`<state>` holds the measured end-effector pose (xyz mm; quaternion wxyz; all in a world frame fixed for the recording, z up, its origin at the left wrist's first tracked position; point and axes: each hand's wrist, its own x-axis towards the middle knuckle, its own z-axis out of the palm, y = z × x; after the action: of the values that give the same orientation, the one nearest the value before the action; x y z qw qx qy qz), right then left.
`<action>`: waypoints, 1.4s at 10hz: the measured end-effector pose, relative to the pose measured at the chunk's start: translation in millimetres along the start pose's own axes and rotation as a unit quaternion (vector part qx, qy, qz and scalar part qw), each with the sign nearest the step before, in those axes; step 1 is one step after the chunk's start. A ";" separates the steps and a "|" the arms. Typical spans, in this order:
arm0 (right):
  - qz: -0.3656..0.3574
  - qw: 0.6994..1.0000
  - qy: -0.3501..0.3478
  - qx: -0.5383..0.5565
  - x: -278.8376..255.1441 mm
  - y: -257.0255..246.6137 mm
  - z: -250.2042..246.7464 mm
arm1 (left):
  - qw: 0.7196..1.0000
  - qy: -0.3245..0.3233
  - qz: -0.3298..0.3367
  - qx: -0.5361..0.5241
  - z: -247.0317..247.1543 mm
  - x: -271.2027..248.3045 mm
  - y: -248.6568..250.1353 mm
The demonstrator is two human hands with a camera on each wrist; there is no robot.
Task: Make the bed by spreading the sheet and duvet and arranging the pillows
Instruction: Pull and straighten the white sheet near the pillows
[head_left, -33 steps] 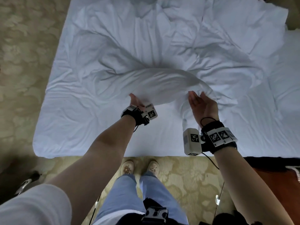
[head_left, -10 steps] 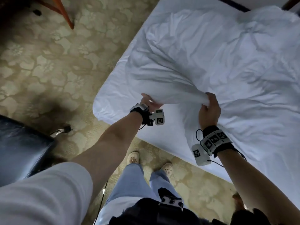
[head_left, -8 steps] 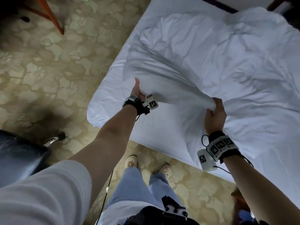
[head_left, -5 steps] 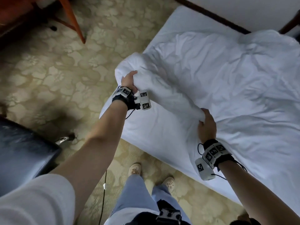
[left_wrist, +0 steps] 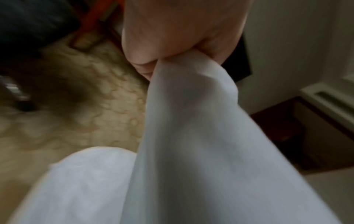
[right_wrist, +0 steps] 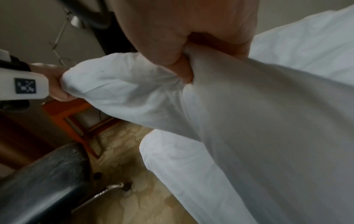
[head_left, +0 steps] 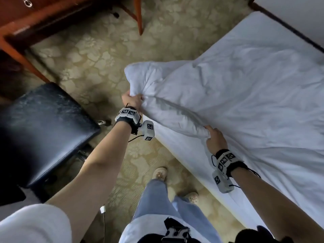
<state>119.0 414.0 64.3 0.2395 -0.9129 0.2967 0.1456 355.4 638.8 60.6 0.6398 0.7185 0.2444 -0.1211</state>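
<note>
A white crumpled duvet (head_left: pixel 236 95) covers the bed, over a white sheet (head_left: pixel 191 151) on the mattress. My left hand (head_left: pixel 132 100) grips the duvet's edge beyond the bed's corner, over the carpet; the duvet (left_wrist: pixel 191 136) runs out of its fist in the left wrist view. My right hand (head_left: pixel 213 137) grips the same edge near the mattress side, with the cloth bunched in its fingers (right_wrist: pixel 184 72). The duvet's corner (head_left: pixel 136 74) sticks out past my left hand (right_wrist: pixel 57 87). No pillows are in view.
A black padded seat (head_left: pixel 40 128) stands left of the bed's corner. A red-brown wooden desk (head_left: pixel 35 18) stands at the far left, with a leg (head_left: pixel 138 16) on the patterned carpet (head_left: pixel 91 55). My feet (head_left: pixel 159 172) stand beside the bed.
Both hands took hold of the duvet's edge and pulled it left toward the bed's corner. My left hand has gone out past the mattress, and my view has swung left.
</note>
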 end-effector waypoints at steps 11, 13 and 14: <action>0.542 0.693 0.187 0.437 -195.7 480.5 11.1 | 0.530 -0.611 0.218 0.546 288.4 -386.6 -281.4; 0.505 0.662 0.196 0.518 -212.8 579.2 4.2 | 0.456 -0.562 0.328 0.607 354.4 -496.9 -349.4; 0.490 0.648 0.199 0.548 -221.3 606.5 -8.8 | 0.446 -0.512 0.334 0.654 391.4 -537.0 -378.1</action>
<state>-423.8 83.6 -50.8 0.5250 -0.3442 0.7670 -0.1324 -238.8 173.8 -62.7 -0.0192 0.7582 -0.5377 -0.3684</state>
